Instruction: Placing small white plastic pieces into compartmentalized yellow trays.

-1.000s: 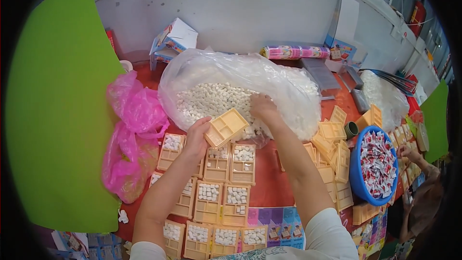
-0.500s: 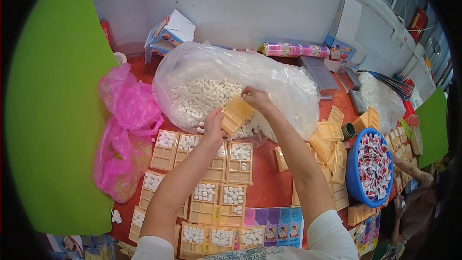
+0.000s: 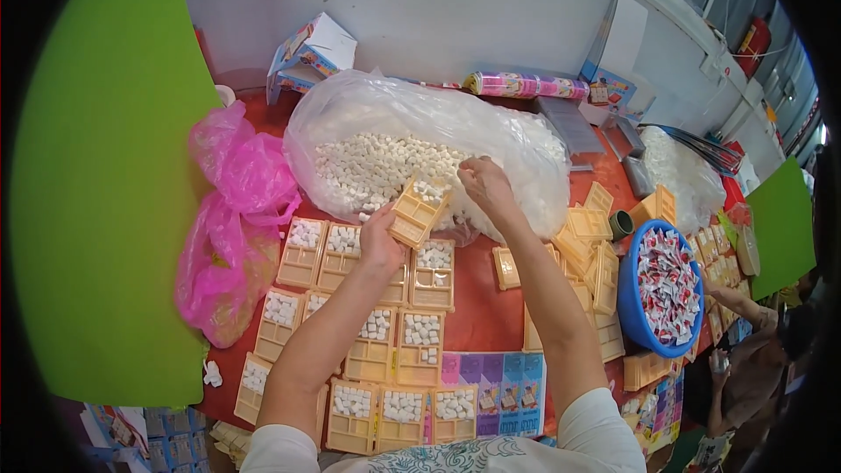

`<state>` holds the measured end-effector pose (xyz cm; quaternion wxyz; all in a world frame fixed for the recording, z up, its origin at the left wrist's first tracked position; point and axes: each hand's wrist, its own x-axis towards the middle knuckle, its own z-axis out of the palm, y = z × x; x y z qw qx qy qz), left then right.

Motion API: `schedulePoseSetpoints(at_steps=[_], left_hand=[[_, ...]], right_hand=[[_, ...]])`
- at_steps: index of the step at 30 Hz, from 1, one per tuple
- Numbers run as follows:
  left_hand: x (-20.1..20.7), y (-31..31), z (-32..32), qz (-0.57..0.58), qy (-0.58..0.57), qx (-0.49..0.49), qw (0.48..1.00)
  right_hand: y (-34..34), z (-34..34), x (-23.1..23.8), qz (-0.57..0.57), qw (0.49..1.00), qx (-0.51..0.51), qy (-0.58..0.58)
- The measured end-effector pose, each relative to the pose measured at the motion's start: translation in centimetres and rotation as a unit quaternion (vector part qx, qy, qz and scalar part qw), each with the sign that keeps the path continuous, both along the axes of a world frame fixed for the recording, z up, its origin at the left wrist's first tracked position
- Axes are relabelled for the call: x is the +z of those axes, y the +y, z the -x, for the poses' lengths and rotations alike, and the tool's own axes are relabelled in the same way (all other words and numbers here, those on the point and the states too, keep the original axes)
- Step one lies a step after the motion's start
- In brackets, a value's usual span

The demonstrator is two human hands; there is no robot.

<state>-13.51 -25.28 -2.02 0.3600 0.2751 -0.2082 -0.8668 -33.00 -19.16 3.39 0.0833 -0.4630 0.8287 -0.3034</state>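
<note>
As the head cam looks down over the red tabletop, the person's left hand has a tan tray gripped by its near left side, thumb and fingers closed on it, apparently up off the surface & just in front of the clear bag. Tray's tilted, long axis running away from the body & leaning a bit R, w/ some white pcs in the far compartment. Key relation: that far end points toward the loose heap in the bag's mouth, and the right hand is just R of it and slightly farther out, apart from the tray. So right hand's nearer the filled end, left hand's at the near end. Right fingers are bunched, tips close together; can't tell if they've got a pc, or if they touch the plastic.

Nearer the body, approx. three rows of part-filled trays, some hidden by the left forearm, w/ a printed sheet beside them. Far R: jumbled spare trays, then a blue basin of wrapped packets; co-worker's forearm beyond. Pink bag on the L.
</note>
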Motion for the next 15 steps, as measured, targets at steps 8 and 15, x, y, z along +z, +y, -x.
schedulePoseSetpoints(at_steps=[8,15], left_hand=[[0.0,6.2,-3.1,0.002,0.056,-0.071,0.996],[2.3,14.8,-7.7,0.014,0.053,-0.193,0.980]], right_hand=[[6.9,-2.6,-3.2,0.124,0.945,0.069,-0.293],[16.2,-5.4,-1.4,0.088,0.895,0.061,-0.433]])
